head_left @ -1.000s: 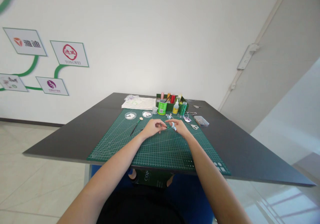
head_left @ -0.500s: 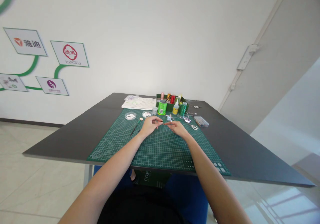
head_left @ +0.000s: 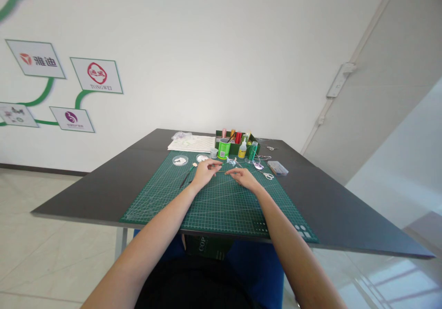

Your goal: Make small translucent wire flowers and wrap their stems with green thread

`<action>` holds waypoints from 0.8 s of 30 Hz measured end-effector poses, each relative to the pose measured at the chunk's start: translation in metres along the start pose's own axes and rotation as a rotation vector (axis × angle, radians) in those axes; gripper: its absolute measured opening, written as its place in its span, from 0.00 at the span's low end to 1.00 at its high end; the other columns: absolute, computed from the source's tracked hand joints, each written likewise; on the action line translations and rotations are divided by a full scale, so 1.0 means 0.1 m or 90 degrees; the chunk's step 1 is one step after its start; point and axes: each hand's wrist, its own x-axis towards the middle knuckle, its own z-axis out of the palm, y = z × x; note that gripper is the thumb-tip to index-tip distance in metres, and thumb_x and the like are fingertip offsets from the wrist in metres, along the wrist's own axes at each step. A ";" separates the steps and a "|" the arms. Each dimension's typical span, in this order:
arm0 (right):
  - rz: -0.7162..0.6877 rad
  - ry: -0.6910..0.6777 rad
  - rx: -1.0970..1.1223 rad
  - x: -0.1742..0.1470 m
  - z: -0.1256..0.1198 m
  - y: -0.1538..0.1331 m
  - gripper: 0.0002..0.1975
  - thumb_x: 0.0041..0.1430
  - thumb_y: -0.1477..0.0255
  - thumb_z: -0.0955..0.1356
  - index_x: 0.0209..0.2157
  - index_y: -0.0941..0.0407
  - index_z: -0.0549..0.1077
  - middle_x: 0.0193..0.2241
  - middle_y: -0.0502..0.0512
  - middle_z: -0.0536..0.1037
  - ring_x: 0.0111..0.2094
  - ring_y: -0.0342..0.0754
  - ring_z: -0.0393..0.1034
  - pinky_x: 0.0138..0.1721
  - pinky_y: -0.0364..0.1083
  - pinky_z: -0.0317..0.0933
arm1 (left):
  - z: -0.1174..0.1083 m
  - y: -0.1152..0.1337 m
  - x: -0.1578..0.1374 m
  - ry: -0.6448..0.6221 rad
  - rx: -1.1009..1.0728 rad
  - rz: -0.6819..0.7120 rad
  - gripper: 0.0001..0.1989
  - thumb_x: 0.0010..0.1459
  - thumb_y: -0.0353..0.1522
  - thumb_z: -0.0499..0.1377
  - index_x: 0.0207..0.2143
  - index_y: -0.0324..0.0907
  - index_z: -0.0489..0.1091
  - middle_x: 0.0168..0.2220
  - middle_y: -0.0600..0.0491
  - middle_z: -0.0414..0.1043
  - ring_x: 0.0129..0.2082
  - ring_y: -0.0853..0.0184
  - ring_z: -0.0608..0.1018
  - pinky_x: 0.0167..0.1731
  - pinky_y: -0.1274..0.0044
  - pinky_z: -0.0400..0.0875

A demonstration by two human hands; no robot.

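Note:
Over the middle of the green cutting mat [head_left: 221, 207], my left hand [head_left: 205, 172] is closed in a pinch, with something small and dark at its fingertips that I cannot make out. My right hand [head_left: 243, 178] faces it from the right, its fingertips closed on one end of a thin wire-like piece [head_left: 221, 171] that reaches toward the left hand. Just beyond the hands lies a small light-blue ornament [head_left: 231, 161]. A dark-handled thin tool [head_left: 187, 177] rests on the mat left of my left hand.
Behind the hands stand a green can [head_left: 224, 148], a glue bottle [head_left: 242, 150], a green tube [head_left: 252, 150] and a box of thread spools [head_left: 238, 137]. Scissors [head_left: 268, 176] and a clear case [head_left: 277, 168] lie right. A shallow dish [head_left: 180, 160] and white foam board [head_left: 191, 143] are left.
My hands have drawn slightly apart at the fingertips. My right fingertips have dropped a little toward me, and the thin piece now shows between the hands.

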 end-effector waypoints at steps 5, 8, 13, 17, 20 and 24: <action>-0.001 0.003 -0.004 0.00 0.00 0.00 0.19 0.57 0.62 0.67 0.41 0.62 0.79 0.12 0.39 0.52 0.15 0.39 0.44 0.19 0.41 0.39 | -0.01 0.01 0.00 0.027 0.001 -0.012 0.08 0.54 0.28 0.64 0.37 0.37 0.80 0.30 0.53 0.76 0.18 0.75 0.71 0.23 0.80 0.67; 0.003 0.001 -0.004 0.00 0.00 -0.01 0.19 0.57 0.62 0.67 0.41 0.61 0.79 0.12 0.39 0.52 0.15 0.39 0.44 0.19 0.41 0.39 | -0.02 0.02 0.01 0.047 0.002 -0.023 0.08 0.54 0.27 0.64 0.37 0.36 0.80 0.30 0.53 0.77 0.18 0.75 0.70 0.22 0.80 0.66; 0.001 -0.019 0.002 -0.02 0.00 -0.04 0.19 0.57 0.62 0.67 0.43 0.62 0.79 0.12 0.39 0.53 0.15 0.39 0.45 0.19 0.41 0.41 | -0.04 0.00 0.02 0.074 0.022 -0.039 0.08 0.54 0.26 0.63 0.37 0.36 0.80 0.32 0.51 0.78 0.18 0.74 0.71 0.22 0.80 0.66; 0.004 -0.025 0.002 -0.03 0.00 -0.07 0.19 0.57 0.63 0.67 0.42 0.62 0.79 0.11 0.39 0.54 0.14 0.39 0.46 0.19 0.41 0.42 | -0.05 0.00 0.02 0.083 0.041 -0.048 0.08 0.54 0.26 0.63 0.37 0.36 0.80 0.32 0.51 0.78 0.18 0.74 0.71 0.22 0.80 0.66; 0.004 -0.039 0.001 -0.04 0.01 -0.10 0.19 0.57 0.62 0.67 0.42 0.62 0.79 0.11 0.39 0.55 0.14 0.39 0.47 0.19 0.41 0.42 | -0.06 0.01 0.02 0.095 0.058 -0.051 0.07 0.54 0.25 0.63 0.37 0.36 0.80 0.31 0.51 0.78 0.18 0.75 0.71 0.21 0.80 0.66; 0.006 -0.068 -0.012 -0.08 0.01 -0.15 0.20 0.57 0.62 0.67 0.43 0.62 0.78 0.11 0.40 0.58 0.14 0.39 0.48 0.19 0.40 0.43 | -0.07 0.01 0.02 0.105 0.076 -0.061 0.07 0.54 0.25 0.64 0.37 0.36 0.80 0.30 0.52 0.78 0.18 0.74 0.71 0.22 0.80 0.67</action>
